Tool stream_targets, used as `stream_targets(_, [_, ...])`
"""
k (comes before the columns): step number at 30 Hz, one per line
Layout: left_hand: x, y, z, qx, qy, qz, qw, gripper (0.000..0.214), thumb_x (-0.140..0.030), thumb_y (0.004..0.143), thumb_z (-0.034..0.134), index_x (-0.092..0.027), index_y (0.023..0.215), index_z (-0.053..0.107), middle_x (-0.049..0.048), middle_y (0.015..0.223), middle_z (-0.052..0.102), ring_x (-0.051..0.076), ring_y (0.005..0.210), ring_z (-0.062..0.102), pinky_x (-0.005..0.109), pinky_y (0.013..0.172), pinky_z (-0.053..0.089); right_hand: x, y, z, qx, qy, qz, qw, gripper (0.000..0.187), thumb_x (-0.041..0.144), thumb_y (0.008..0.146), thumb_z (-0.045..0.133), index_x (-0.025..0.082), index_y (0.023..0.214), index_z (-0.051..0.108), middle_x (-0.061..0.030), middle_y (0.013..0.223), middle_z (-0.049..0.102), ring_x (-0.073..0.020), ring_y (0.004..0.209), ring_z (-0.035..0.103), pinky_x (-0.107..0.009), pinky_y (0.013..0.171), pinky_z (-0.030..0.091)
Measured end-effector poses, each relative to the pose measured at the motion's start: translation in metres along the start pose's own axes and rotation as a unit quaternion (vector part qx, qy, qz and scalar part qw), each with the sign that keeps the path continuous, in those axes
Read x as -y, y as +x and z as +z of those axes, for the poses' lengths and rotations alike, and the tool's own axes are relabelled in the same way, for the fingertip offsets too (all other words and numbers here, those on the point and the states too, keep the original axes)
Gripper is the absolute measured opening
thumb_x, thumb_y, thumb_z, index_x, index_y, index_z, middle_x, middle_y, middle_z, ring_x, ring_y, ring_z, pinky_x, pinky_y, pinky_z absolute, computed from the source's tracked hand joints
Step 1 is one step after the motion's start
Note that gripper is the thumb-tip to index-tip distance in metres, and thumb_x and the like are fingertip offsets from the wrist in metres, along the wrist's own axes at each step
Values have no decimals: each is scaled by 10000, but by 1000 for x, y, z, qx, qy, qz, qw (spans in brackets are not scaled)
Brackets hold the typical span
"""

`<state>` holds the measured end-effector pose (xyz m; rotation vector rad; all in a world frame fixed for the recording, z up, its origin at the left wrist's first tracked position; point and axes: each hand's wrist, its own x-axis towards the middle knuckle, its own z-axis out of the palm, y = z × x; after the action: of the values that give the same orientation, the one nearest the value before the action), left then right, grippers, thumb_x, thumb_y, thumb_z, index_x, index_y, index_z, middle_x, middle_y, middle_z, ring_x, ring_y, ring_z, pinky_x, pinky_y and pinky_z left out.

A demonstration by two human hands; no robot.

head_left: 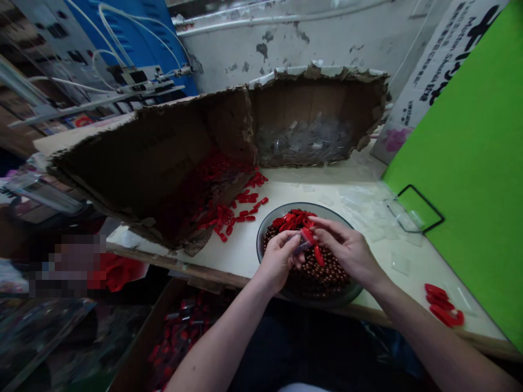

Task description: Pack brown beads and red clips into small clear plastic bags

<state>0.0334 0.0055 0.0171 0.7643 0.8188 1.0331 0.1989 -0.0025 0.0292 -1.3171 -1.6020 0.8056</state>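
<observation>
My left hand (281, 256) is closed around a small clear plastic container (301, 246), held tilted over the bowl. A red cap (307, 236) sits at the container's upper end. The fingertips of my right hand (349, 247) close on that cap from the right. Beneath both hands is a round bowl (262, 228) with a grey rim, filled with shiny brown beads (327, 277). More red caps (290, 220) are heaped on the beads at the far side. One loose red piece (319, 256) shows just below the held cap.
A torn cardboard box (163, 125) spills red caps (241, 212) leftward of the bowl. Clear plastic pieces (310, 139) fill another box behind. A green panel (469, 163) with a black handle borders the right. Red parts (443, 305) lie front right. Capped containers (180, 332) fill a lower box.
</observation>
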Motion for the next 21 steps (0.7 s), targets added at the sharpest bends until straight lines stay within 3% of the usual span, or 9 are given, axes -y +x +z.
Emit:
stream_targets(3, [1,3,6,-11,-92,6,996,355,-360,695,755,-125,909,597,8,749,623,61,512,540,178,464,411,-2,-22,11,-128,-94,-112,981,382,371,913,524,307,1288,545,-86,1181,625,-275,1099,592,-471,968,471])
stream_targets(6, [6,0,10,0,-117,-11,993,369,-361,696,763,-126,922,591,3,728,616,66,529,562,176,485,437,-4,-36,22,-147,-165,-200,955,481,380,894,533,317,1362,444,-119,1296,517,-327,1218,492,-537,1034,395])
stream_targets(10, [14,-8,11,23,-76,-33,996,373,-391,705,750,-134,923,589,11,718,625,76,507,562,177,449,417,2,-14,15,-178,-51,-107,977,417,397,973,342,291,1370,418,-120,1329,495,-280,1232,492,-475,1021,421])
stream_targets(12, [16,-12,11,50,-27,-48,997,380,-402,707,742,-131,934,603,14,692,626,81,489,554,182,438,410,6,4,7,-141,35,-54,988,412,452,982,296,287,1314,475,-100,1288,545,-248,1198,527,-428,1006,439])
stream_targets(15, [15,-15,14,93,52,-58,993,368,-443,740,694,-137,932,621,-5,609,592,89,443,514,197,419,382,11,22,3,-26,139,-4,990,435,519,973,292,285,1231,553,-70,1214,612,-222,1145,568,-392,974,462])
stream_targets(17, [13,-16,18,75,113,-23,991,330,-477,787,631,-148,812,613,-25,552,533,78,427,454,199,418,331,13,25,7,19,189,17,982,439,533,969,312,285,1222,571,-60,1187,633,-211,1126,581,-378,966,464])
stream_targets(21, [7,-21,26,4,236,103,966,423,-451,849,550,-159,555,467,-35,534,396,70,514,342,217,498,279,21,17,17,52,272,47,960,461,541,964,317,261,1222,578,-63,1127,660,-205,1101,601,-362,964,463])
